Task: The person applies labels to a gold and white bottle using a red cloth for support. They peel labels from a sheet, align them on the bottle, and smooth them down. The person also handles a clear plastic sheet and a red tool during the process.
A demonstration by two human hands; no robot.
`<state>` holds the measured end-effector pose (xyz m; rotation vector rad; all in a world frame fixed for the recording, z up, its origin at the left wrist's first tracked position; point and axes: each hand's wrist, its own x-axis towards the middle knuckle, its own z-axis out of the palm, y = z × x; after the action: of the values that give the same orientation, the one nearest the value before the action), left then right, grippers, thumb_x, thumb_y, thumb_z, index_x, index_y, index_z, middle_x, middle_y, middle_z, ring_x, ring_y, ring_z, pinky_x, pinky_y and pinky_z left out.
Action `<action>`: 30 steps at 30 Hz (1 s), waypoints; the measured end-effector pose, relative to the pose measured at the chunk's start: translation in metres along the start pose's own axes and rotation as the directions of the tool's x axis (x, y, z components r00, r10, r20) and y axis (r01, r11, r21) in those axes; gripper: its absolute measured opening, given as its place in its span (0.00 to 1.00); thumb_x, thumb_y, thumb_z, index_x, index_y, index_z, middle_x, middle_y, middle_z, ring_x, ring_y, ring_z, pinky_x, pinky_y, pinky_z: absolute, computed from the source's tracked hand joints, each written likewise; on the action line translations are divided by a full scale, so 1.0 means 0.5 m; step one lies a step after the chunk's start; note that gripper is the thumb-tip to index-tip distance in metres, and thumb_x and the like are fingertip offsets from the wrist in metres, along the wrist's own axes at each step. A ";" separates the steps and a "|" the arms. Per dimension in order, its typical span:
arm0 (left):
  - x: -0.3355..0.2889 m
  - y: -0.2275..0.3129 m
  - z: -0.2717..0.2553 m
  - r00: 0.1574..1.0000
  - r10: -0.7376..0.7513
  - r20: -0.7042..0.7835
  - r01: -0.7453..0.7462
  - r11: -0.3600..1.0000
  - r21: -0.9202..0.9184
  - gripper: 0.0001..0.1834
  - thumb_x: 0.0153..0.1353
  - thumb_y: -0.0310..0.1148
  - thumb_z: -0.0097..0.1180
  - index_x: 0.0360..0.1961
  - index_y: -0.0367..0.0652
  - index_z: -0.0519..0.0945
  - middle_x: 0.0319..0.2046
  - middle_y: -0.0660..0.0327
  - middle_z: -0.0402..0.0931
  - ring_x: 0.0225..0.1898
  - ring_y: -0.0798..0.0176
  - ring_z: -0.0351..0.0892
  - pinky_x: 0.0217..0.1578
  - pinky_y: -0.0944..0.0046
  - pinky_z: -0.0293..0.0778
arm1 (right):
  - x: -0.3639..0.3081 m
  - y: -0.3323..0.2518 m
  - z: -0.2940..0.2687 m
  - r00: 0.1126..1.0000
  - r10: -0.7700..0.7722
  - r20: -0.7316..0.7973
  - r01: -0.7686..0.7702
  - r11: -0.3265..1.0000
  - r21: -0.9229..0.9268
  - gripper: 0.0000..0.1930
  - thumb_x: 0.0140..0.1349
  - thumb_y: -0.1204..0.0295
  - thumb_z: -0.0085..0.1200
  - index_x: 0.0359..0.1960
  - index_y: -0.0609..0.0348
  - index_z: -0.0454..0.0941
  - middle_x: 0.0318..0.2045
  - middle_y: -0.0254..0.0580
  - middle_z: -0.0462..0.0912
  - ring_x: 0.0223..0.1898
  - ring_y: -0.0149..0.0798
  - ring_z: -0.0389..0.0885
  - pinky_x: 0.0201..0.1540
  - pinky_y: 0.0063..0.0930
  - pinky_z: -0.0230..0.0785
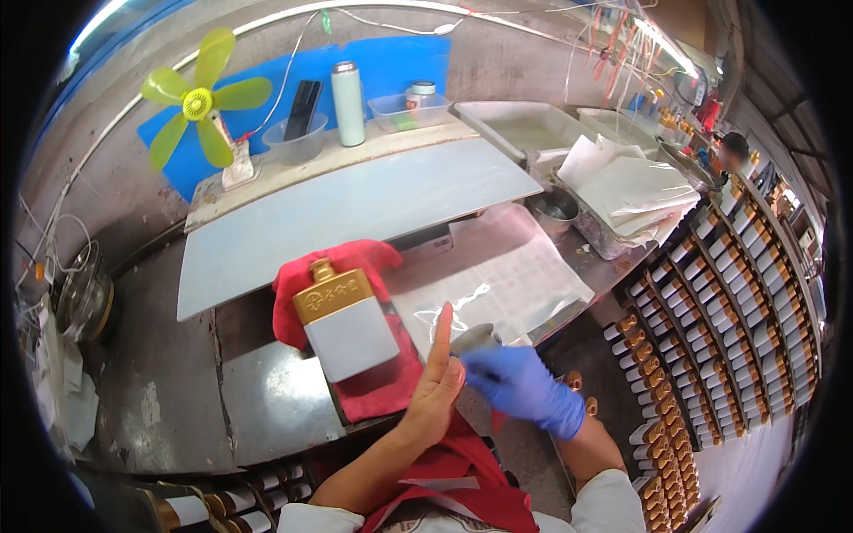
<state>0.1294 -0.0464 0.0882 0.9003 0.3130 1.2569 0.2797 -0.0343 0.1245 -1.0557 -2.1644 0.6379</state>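
My left hand [435, 395] is bare, with its index finger stretched upward and its thumb near my right hand; I see nothing held in it. My right hand [524, 386], in a blue glove, is closed around a flat grey piece with a rounded edge [475, 338], too blurred to name surely. Left of my hands, a flat flask-shaped bottle [355, 338] lies on a red cloth [386, 391]. Its neck and embossed shoulder are gold, its body plain white. Behind my fingertips lies a printed sheet under clear plastic [524, 266], with bright glints on it.
A pale board [355, 209] crosses the bench. Behind stand a green fan [197, 104], a flask [348, 105] and plastic tubs [409, 111]. Right are a metal cup [555, 211], stacked papers [631, 182] and racks of white-and-gold bottles [720, 302]. A person [733, 155] is farther off.
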 end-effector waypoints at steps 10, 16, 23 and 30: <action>-0.189 0.193 -0.209 0.752 0.351 -0.559 -0.207 0.930 0.305 0.06 0.68 0.34 0.40 0.37 0.46 0.68 0.17 0.71 0.58 0.13 0.78 0.50 0.13 0.76 0.48 | -0.034 0.149 0.035 0.913 0.408 -0.022 -0.408 0.905 -0.120 0.15 0.53 0.63 0.61 0.42 0.50 0.80 0.27 0.44 0.82 0.28 0.42 0.80 0.32 0.30 0.72; -0.219 0.176 -0.286 0.612 0.524 -0.592 -0.060 0.777 0.626 0.08 0.68 0.33 0.40 0.41 0.43 0.69 0.21 0.68 0.65 0.19 0.76 0.61 0.20 0.75 0.58 | -0.015 0.143 0.135 0.967 0.204 0.155 -0.146 0.937 -0.318 0.19 0.50 0.57 0.60 0.42 0.50 0.76 0.30 0.43 0.79 0.32 0.48 0.80 0.34 0.37 0.72; -0.201 0.177 -0.325 0.758 0.330 -0.562 0.165 0.737 0.655 0.11 0.63 0.26 0.47 0.47 0.39 0.69 0.30 0.63 0.73 0.30 0.72 0.72 0.31 0.73 0.68 | 0.021 0.155 0.154 0.905 0.304 0.298 -0.170 0.900 -0.403 0.14 0.50 0.59 0.59 0.36 0.50 0.78 0.28 0.42 0.80 0.30 0.49 0.80 0.34 0.37 0.72; -0.191 0.168 -0.346 0.721 0.320 -0.614 0.190 0.761 0.620 0.10 0.61 0.23 0.49 0.44 0.39 0.70 0.31 0.62 0.73 0.29 0.72 0.72 0.32 0.73 0.69 | 0.048 0.211 0.122 0.822 0.513 0.247 -0.532 0.847 0.010 0.11 0.53 0.65 0.55 0.31 0.60 0.81 0.27 0.48 0.82 0.28 0.45 0.81 0.35 0.31 0.73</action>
<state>-0.0721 -0.0593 0.0151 0.9797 1.4250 1.5616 0.2778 0.0355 0.0219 -1.6239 -2.0136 1.1412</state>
